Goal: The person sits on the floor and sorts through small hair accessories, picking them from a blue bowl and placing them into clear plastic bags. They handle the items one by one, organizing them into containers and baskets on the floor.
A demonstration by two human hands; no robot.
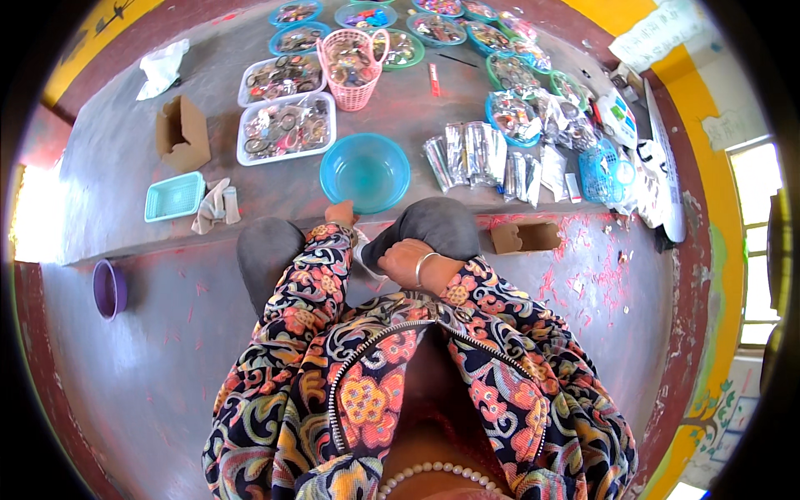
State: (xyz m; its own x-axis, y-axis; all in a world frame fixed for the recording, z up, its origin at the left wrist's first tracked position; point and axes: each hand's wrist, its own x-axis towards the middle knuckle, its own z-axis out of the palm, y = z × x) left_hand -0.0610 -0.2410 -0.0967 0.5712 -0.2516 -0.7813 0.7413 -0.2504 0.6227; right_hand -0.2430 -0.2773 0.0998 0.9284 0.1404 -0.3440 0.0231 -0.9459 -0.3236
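Floral zip-front jacket (300,408), grey trousers (437,229), silver bangle (419,269), white bead necklace (437,467).

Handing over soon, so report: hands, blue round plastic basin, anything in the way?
Left hand near blue basin, contact unclear; right hand against grey-clad right knee. Basin upright. Nothing seen blocking it; filled white rectangular plastic tray close left.

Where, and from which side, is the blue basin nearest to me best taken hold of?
Probably grip the blue basin by its rim, coming from your side: it stands upright, its near rim is exposed, and your left hand is close.
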